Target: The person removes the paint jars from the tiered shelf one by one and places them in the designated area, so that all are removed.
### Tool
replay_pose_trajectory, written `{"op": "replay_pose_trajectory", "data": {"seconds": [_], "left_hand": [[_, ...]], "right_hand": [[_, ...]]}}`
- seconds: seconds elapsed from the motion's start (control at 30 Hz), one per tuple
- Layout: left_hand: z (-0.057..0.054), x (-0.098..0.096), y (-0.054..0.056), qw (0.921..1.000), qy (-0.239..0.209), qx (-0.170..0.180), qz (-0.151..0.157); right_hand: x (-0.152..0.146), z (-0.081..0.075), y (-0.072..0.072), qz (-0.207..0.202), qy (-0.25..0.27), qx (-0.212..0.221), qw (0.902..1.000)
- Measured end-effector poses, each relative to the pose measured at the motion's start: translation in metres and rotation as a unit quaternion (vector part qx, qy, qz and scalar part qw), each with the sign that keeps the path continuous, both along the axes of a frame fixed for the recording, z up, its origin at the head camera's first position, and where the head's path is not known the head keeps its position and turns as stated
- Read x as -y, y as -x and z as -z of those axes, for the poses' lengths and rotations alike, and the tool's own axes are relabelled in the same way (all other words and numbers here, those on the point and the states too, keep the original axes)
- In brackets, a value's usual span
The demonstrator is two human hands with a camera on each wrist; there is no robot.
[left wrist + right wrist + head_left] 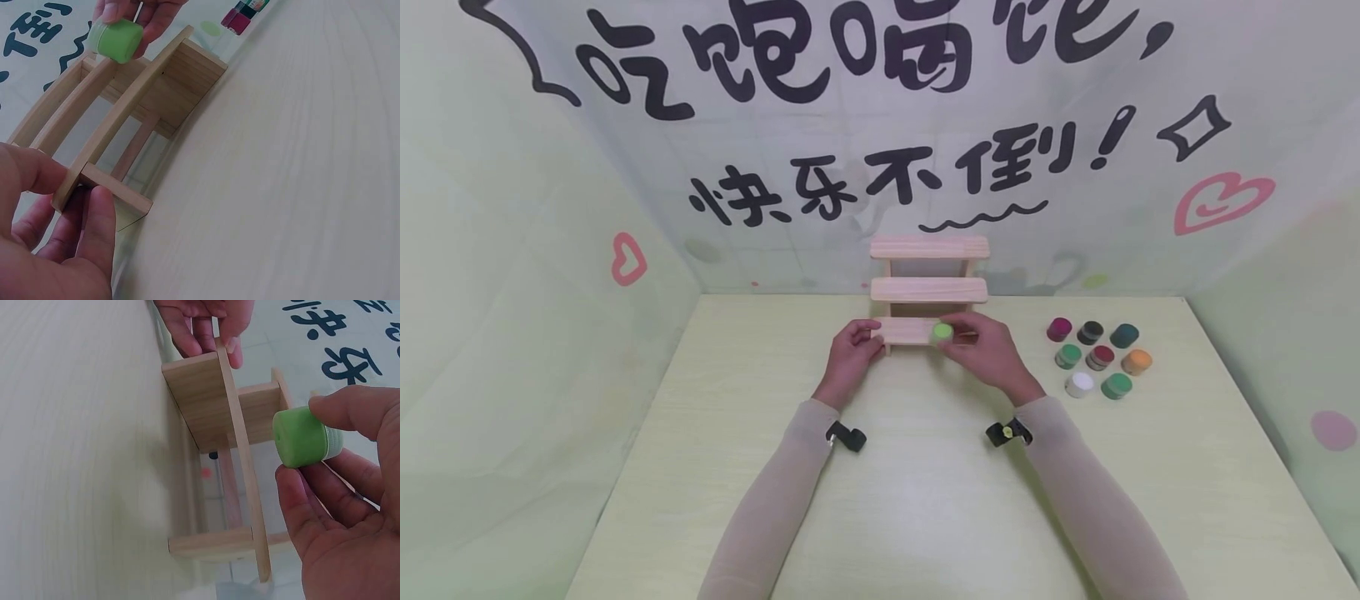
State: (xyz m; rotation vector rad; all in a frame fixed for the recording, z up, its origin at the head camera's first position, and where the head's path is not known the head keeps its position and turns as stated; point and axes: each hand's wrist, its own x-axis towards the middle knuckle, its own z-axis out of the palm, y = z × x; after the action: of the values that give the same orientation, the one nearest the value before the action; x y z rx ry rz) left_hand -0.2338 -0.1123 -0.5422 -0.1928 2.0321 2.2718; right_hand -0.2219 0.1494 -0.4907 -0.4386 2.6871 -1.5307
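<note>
A small three-step wooden rack (929, 289) stands at the back of the table. My left hand (850, 354) grips the left end of its lowest step, thumb and fingers on either side of the board (125, 112) in the left wrist view. Between the thumb and fingers of my right hand (988, 346) is a small paint pot (303, 436) with a light green lid and a clear body. The pot is held over the right part of the lowest step, tilted on its side in the right wrist view.
Right of the rack, several small paint pots stand grouped on the table (910, 500), among them a magenta pot (1060, 329), an orange pot (1137, 362) and a white pot (1080, 384). A printed cloth backdrop (820, 250) rises behind the rack.
</note>
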Motion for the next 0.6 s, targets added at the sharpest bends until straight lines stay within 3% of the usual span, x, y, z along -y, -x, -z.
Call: {"op": "replay_pose_trajectory", "data": {"seconds": [0.3, 0.6], "left_hand": [[0.0, 0.001, 0.0, 1.0, 0.002, -0.004, -0.001], [-0.001, 0.0, 0.0, 1.0, -0.002, 0.001, -0.002]], "right_hand": [[-0.02, -0.002, -0.004, 0.009, 0.015, -0.023, 0.9996], [-0.041, -0.001, -0.012, 0.025, 0.017, -0.016, 0.9994]]}}
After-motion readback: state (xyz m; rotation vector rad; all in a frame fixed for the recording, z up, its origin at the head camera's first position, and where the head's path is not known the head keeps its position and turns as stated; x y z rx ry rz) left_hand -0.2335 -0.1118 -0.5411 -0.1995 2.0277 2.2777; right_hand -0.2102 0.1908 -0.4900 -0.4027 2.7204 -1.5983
